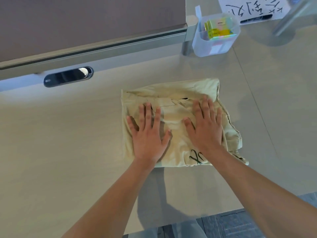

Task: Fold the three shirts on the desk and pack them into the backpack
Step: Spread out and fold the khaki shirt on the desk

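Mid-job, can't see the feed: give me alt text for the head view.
Both hands, left hand and right hand, press flat on a folded beige shirt on the desk. A clear plastic bin holding small boxes stands at the far right, beside a handwritten paper.

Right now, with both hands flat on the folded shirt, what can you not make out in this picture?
- Head view: no backpack or other shirts in frame.
- Beige shirt: black print cut by right hand and wrist; left hand covers more fabric.
- Paper sheet: handwriting cropped by top edge.
- Clear bin: small box labels too small.
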Demonstrator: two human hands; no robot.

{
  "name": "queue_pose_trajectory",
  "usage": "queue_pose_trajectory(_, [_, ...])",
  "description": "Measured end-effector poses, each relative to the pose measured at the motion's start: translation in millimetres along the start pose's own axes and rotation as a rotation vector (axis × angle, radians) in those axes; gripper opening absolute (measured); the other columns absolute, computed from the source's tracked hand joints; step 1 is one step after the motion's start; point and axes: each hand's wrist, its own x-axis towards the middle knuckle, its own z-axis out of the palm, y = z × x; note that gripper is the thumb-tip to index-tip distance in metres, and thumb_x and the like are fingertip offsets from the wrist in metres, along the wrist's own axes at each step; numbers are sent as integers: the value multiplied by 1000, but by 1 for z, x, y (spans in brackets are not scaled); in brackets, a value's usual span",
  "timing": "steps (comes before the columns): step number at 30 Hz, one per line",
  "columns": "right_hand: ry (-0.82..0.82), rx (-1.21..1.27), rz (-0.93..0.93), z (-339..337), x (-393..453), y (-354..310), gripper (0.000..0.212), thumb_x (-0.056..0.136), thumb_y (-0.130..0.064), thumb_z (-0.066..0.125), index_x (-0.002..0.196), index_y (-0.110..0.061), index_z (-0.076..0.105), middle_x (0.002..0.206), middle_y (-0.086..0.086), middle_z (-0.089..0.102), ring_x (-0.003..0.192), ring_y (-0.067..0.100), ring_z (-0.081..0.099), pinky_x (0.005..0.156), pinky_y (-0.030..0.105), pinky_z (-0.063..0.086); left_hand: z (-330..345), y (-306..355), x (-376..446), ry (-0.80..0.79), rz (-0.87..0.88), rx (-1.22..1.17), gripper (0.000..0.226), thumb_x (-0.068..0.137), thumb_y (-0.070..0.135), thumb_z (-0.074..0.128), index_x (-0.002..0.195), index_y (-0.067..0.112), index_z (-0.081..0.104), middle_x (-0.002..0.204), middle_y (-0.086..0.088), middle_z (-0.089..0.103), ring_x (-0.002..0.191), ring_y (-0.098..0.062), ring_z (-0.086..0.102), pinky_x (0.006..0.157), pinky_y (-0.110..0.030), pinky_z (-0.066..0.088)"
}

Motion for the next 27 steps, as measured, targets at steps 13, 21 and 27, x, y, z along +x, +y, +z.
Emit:
queue_pose_trajectory(13, [-64,-31,-33,13,46,-17,76,105,-69,9,168,-27,4,176,4,-4,161,18,-13,126,62,-6,12,-9,36,-55,27,42,73,104,63,27,165,36,-3,173,-4,-17,158,-32,-18,116,-78,0])
queue_pose_trajectory(21, [10,-87,-107,0,3,-50,69,110,-49,25,167,-14,11,175,11,0,162,27,-4,128,59,2,-32,-41,-1,-93,-260,-234,86,99,59,46,164,36,-4,173,-11,-6,160,-31,-10,126,-61,9])
queue_pose_trajectory(27, [-37,-48,-59,20,-32,-74,69,108,-51,19,168,-20,5,175,4,-11,162,23,-10,128,57,8,-33,-69,-26,-111,-423,-509,86,97,55,55,165,23,14,160,-10,39,150,-30,30,120,-52,31])
